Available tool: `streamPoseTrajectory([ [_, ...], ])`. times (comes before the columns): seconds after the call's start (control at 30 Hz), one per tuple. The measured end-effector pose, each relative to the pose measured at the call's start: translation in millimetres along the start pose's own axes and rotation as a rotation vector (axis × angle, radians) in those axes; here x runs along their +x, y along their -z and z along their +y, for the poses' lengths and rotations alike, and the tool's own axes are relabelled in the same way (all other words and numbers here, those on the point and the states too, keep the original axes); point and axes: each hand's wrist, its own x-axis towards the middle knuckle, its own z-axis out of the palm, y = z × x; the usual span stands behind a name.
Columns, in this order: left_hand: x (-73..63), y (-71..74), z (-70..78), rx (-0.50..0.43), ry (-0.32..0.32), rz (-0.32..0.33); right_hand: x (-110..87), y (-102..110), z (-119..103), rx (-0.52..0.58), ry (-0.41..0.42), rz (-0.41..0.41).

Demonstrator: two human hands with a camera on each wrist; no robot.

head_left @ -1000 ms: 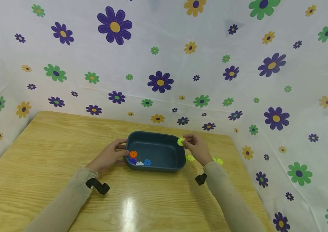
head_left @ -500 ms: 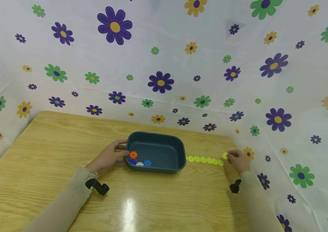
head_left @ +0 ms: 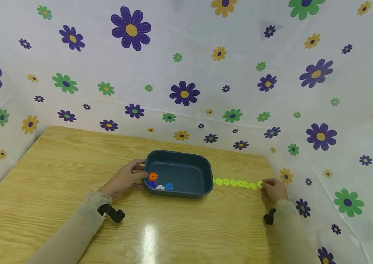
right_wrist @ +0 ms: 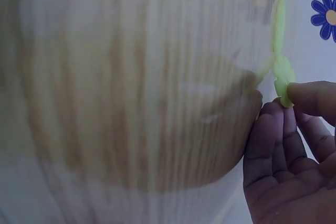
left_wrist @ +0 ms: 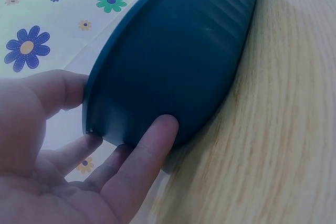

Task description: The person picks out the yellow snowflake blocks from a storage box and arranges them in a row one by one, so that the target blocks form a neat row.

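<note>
A dark blue plastic basin [head_left: 180, 196] stands on the table. My left hand [head_left: 124, 179] holds its left end, thumb at the rim and fingers against the outer wall, as the left wrist view shows. Inside, in the near left corner, lie an orange snowflake disc [head_left: 153, 176], a purple one [head_left: 152, 184], a white one [head_left: 160, 187] and a blue one [head_left: 169, 186]. My right hand [head_left: 276, 189] pinches a yellow-green snowflake disc [right_wrist: 284, 80] between thumb and fingers. That disc sits at the right end of a row of similar discs [head_left: 236, 183] running from the basin's right side.
The wooden table [head_left: 186, 227] meets a white flowered cloth [head_left: 160, 66] at the back and on both sides. My right hand is close to the table's right edge. A black wrist mount [head_left: 111, 213] sits on my left sleeve.
My right hand has carried the yellow-green disc from above the basin's right rim to the right, then down to the row's right end. My left hand stays on the basin.
</note>
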Motion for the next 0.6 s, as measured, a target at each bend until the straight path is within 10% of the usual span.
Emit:
streamPoseTrajectory([
  [0.6,6.4,-0.8,0.7,0.009,-0.001,0.012,-3.1,-2,-9,-0.041,-0.011,0.007],
])
